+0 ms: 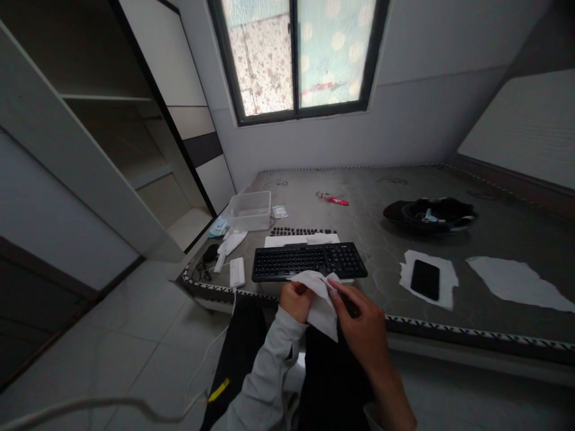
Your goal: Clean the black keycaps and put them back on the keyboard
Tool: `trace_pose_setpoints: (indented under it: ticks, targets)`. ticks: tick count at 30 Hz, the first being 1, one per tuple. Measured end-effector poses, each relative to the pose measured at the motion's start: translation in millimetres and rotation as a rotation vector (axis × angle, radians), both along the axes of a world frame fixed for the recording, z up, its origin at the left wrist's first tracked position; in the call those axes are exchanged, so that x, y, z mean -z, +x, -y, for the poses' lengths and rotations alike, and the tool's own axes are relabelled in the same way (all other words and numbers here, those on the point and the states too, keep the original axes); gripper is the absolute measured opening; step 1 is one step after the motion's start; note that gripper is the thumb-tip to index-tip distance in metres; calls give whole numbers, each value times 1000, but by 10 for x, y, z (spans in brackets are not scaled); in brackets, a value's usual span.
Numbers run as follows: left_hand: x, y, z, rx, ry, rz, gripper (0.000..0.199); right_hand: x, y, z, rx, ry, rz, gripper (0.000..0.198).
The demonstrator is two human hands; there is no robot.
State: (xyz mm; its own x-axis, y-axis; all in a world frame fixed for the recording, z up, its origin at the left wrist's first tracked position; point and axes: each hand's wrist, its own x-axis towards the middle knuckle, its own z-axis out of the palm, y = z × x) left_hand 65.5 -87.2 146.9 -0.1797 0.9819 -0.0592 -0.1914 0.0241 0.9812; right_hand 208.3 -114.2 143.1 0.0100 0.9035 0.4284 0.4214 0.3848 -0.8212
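Note:
A white tissue (321,308) hangs between my two hands, just in front of the keyboard's near edge. My left hand (296,301) is closed on its left side. My right hand (362,323) pinches its upper right part with thumb and fingers. Whether something small is wrapped inside the tissue is hidden. Beyond my hands, a black keyboard (309,260) lies across the near edge of the mattress. Behind it, several loose black keycaps (303,231) are set out in a row by a white sheet (274,241).
At left are a clear plastic box (249,209), a white power strip (237,272) and a dark coiled cable (209,256). A red item (336,200) lies farther back. At right are a black cap (429,215), a phone (425,279) on tissue and a flat tissue sheet (516,278).

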Motion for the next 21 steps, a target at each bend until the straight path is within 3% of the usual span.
trace_pose_setpoints:
  ticks: [6, 12, 18, 21]
  targets:
    - [-28, 22, 16, -4, 27, 9, 21, 22, 16, -8, 1, -29, -59, 39]
    - [-16, 37, 2, -15, -35, 91, 24, 44, 51, -33, -16, -63, -157, 24]
    - [4, -11, 2, 74, -10, -41, 29, 29, 114, -87, -37, -122, -237, 19]
    - [14, 2, 28, 47, -23, -125, 27, 4, 95, -75, -14, -145, -272, 24]
